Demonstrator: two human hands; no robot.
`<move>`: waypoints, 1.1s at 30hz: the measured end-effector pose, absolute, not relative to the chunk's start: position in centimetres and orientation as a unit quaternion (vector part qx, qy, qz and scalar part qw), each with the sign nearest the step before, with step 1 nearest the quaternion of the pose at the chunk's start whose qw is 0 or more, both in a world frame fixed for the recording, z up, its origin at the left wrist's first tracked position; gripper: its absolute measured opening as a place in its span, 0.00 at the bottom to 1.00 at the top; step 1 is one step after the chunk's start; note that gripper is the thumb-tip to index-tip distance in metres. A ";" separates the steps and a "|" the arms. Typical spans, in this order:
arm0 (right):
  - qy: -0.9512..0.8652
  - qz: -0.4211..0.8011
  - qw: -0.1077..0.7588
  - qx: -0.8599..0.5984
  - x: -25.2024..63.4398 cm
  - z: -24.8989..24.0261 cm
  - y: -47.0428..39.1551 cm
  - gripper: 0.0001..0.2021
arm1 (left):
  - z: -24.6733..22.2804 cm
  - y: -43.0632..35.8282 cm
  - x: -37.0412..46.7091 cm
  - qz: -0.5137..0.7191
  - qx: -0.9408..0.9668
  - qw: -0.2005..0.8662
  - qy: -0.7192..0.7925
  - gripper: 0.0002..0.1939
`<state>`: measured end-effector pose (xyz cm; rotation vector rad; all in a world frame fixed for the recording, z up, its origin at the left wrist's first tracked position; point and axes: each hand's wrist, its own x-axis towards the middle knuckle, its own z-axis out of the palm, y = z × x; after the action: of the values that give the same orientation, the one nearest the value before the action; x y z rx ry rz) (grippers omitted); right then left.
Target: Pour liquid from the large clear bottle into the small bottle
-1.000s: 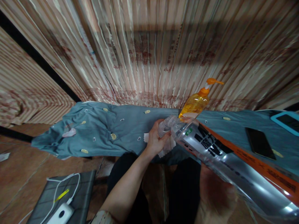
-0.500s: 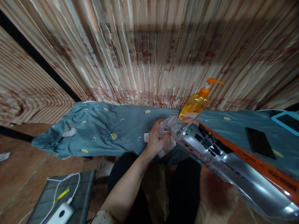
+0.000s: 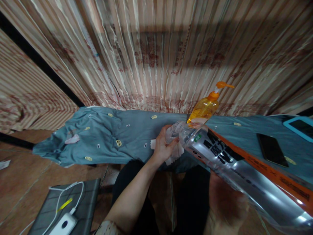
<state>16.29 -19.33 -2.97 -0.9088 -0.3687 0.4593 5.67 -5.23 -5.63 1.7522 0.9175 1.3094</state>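
Note:
A large clear plastic bottle with a silver and orange label lies tilted across the right side of the view, its neck toward the middle. My right hand holds it from below; the bottle covers most of those fingers. My left hand is closed around a small clear container, which meets the big bottle's mouth. The container's exact kind is hard to make out. Beneath the left hand a white paper piece with zigzag edges lies on the blue-grey cloth.
Just behind the bottle's neck stands an orange pump bottle. On the right of the cloth are a black phone and a light-blue-framed device. A white power bank with a cable rests on a dark stool at lower left. A striped curtain hangs behind.

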 end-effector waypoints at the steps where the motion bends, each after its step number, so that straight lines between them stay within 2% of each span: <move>1: -0.179 0.219 0.857 -0.431 16.2 -2.9 -19.3 0.27 | -5.6 -5.2 5.7 0.513 0.684 0.377 0.357 0.21; 13: -0.117 0.223 0.862 -0.440 17.0 -4.5 -19.7 0.30 | -5.8 -5.2 5.7 0.505 0.688 0.372 0.365 0.21; 24: -0.179 0.219 0.853 -0.438 16.6 -3.4 -19.4 0.29 | -5.6 -5.2 5.6 0.503 0.689 0.372 0.364 0.21; 33: -0.110 0.221 0.870 -0.427 16.7 -4.2 -19.6 0.29 | -5.6 -5.2 5.6 0.507 0.689 0.374 0.359 0.21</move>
<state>16.71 -19.65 -4.20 -0.8920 -0.2291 0.4628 5.62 -5.23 -5.60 1.7646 0.9198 1.2973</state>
